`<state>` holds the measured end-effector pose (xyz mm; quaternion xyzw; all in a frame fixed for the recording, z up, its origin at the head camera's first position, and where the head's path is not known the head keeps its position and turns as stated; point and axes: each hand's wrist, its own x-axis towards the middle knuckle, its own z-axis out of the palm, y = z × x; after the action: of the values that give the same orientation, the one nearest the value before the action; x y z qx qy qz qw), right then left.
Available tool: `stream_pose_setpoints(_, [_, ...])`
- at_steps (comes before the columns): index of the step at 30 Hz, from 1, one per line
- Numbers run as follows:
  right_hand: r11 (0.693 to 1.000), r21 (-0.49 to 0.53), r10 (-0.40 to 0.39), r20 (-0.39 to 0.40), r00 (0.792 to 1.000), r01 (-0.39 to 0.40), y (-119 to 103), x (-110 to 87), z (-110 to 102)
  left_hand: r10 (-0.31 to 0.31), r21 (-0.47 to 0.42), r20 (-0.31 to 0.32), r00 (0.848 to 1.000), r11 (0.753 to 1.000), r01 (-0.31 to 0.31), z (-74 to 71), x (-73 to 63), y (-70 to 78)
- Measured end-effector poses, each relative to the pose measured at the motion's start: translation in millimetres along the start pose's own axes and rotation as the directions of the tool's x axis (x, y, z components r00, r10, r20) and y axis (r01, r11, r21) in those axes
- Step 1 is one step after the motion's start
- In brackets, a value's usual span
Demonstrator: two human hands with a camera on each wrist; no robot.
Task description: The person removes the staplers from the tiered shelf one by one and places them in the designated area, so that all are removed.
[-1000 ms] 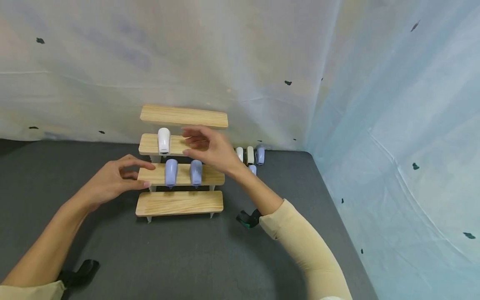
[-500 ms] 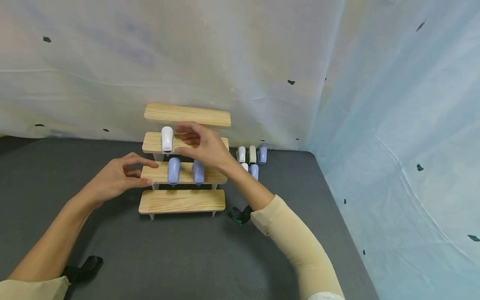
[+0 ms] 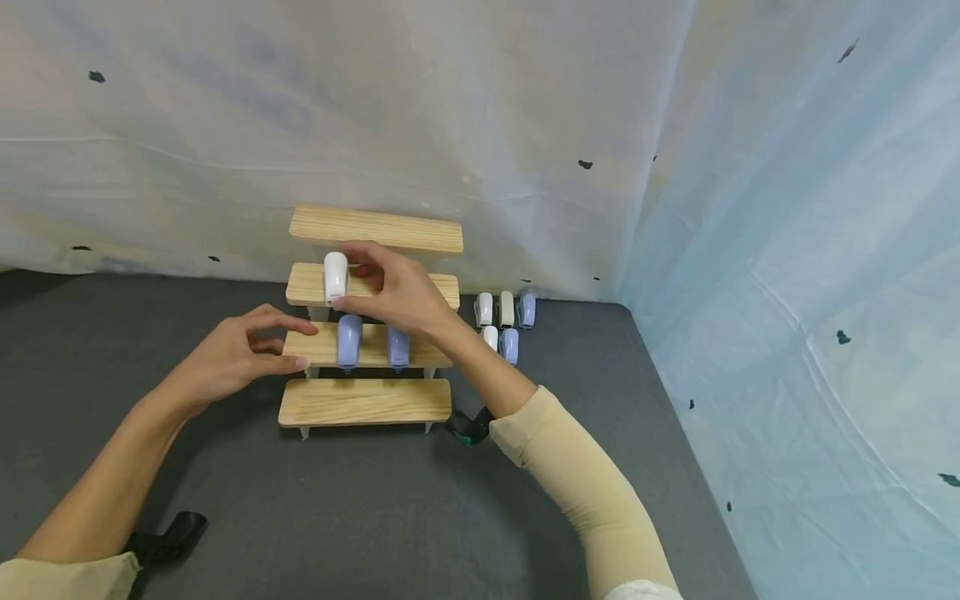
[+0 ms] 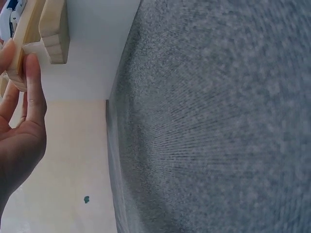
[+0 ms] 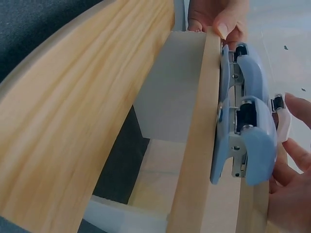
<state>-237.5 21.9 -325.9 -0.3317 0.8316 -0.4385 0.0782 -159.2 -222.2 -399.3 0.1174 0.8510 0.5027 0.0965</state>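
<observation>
A stepped display rack with wooden shelves point(image 3: 363, 402) stands on the dark table. My left hand point(image 3: 234, 354) grips the left end of its second shelf from the bottom; in the left wrist view, thumb and fingers point(image 4: 34, 92) lie on either side of the board. A white stapler point(image 3: 335, 277) sits at the left of the shelf above. My right hand point(image 3: 401, 292) holds it lengthwise, thumb at its front end and index finger at its back. On the gripped shelf stand two lavender staplers, one on the left point(image 3: 348, 340) and one on the right point(image 3: 397, 346), partly behind my right hand.
Several more staplers stand right of the rack, among them a cream stapler point(image 3: 506, 309) and a lavender stapler point(image 3: 508, 345). The top shelf point(image 3: 375, 229) is close to the hanging cloth point(image 3: 480, 108) behind. Another cloth point(image 3: 810, 292) hangs along the right side.
My right hand has moved left along the shelf to the white stapler, its thumb and index finger now at the stapler's ends. My left hand has stayed on the shelf end.
</observation>
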Motion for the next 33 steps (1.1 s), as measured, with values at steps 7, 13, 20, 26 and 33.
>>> stream_pose_setpoints(7, [1.0,-0.022,-0.012,-0.003,1.0,0.012,1.5,3.2,2.4,0.023,-0.026,-0.004,1.0,0.999,-0.023,2.0,-1.1,-1.4])
stream_pose_setpoints(13, [0.999,-0.028,-0.024,-0.037,0.999,0.023,4.1,0.1,1.7,0.032,-0.009,0.0,0.999,0.999,-0.032,3.2,-0.4,-1.6])
stream_pose_setpoints(20, [0.998,-0.009,-0.055,-0.042,0.998,0.055,6.0,-3.2,-1.7,0.012,0.021,0.001,1.0,1.0,-0.013,1.3,0.7,-3.3])
stream_pose_setpoints(26, [0.998,-0.006,-0.069,-0.038,0.997,0.069,7.7,-10.8,-8.9,0.005,0.018,0.003,1.0,1.0,-0.005,2.0,1.2,-5.7])
stream_pose_setpoints(33, [0.992,0.073,-0.094,-0.059,0.994,0.098,12.4,-22.2,-17.2,-0.003,0.007,-0.004,1.0,1.0,0.003,1.1,0.4,-5.1])
